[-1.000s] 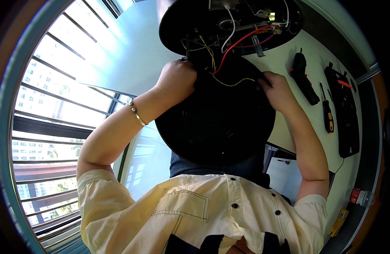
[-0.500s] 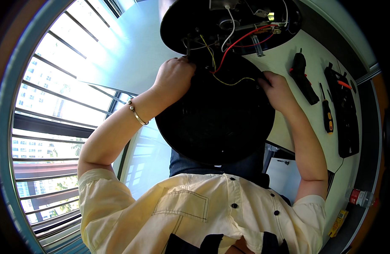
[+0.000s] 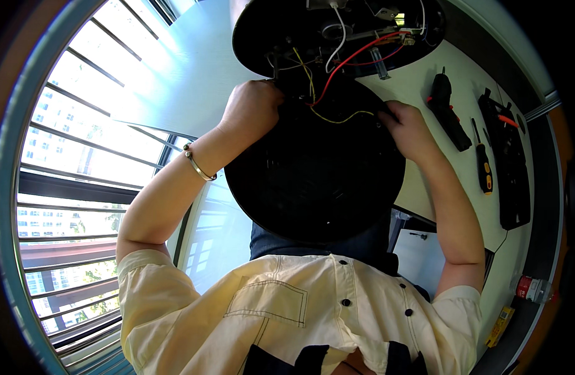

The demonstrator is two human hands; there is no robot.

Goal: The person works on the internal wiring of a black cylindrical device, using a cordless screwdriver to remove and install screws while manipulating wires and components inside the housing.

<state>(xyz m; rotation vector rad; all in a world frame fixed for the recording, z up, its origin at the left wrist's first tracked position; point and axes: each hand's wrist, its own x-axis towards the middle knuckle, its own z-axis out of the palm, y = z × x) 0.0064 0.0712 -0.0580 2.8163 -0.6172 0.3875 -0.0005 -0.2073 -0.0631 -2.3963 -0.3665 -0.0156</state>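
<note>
A round black appliance cover (image 3: 315, 181), like a shallow pan, hangs tilted in front of my lap. My left hand (image 3: 255, 106) is closed at its upper left edge, the fingertips hidden behind dark parts. On the upper right edge, my right hand (image 3: 409, 129) grips the rim, thumb on the inner side. Just beyond lies the opened appliance body (image 3: 287, 31), with metal brackets and wiring showing. A red wire (image 3: 337, 67) and a yellow-green wire (image 3: 343, 120) run between body and cover. A white wire (image 3: 343, 37) loops inside the body.
To the right on the pale table (image 3: 418, 187) lie a black power screwdriver (image 3: 448, 112), a yellow-black screwdriver (image 3: 484, 169) and a black tool case (image 3: 506, 162). A bottle (image 3: 534, 290) and a yellow box (image 3: 500, 326) sit near the right edge. A barred window (image 3: 81, 156) is left.
My left hand has shifted slightly left and up together with the cover's left edge. The appliance body has moved slightly left. My right hand keeps its grip on the rim.
</note>
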